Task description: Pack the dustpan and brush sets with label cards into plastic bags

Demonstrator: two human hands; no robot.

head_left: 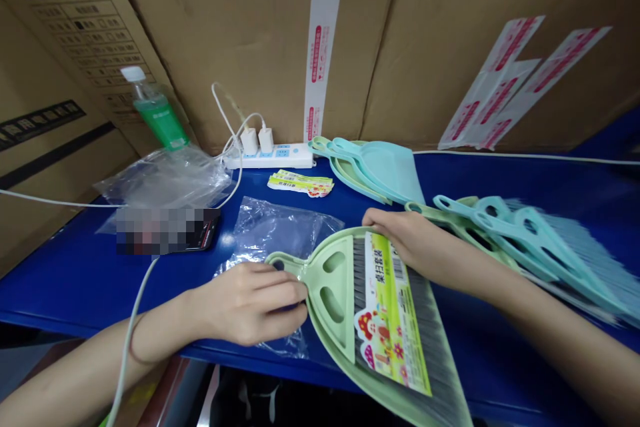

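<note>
A pale green dustpan (381, 395) lies tilted in front of me, with a matching hand brush (345, 327) nested in it, grey bristles toward the lower right. Across the bristles sits a yellow-green printed label card (395, 340). My left hand (257, 303) is closed at the neck of the handles, its fingertips partly hidden. At the far rim, my right hand (407, 237) grips the dustpan edge near the card's top; some of its fingers are out of sight. A clear plastic bag (280, 223) lies crumpled behind the set.
Turquoise and green dustpans (385, 167) are stacked at the back; several brushes (545, 240) lie right. Label cards (300, 183) rest near a power strip (285, 157). Left are a green-liquid bottle (163, 117), a plastic wrapper (170, 177), a phone (203, 233) and loose white cables. Cardboard boxes (240, 33) stand behind.
</note>
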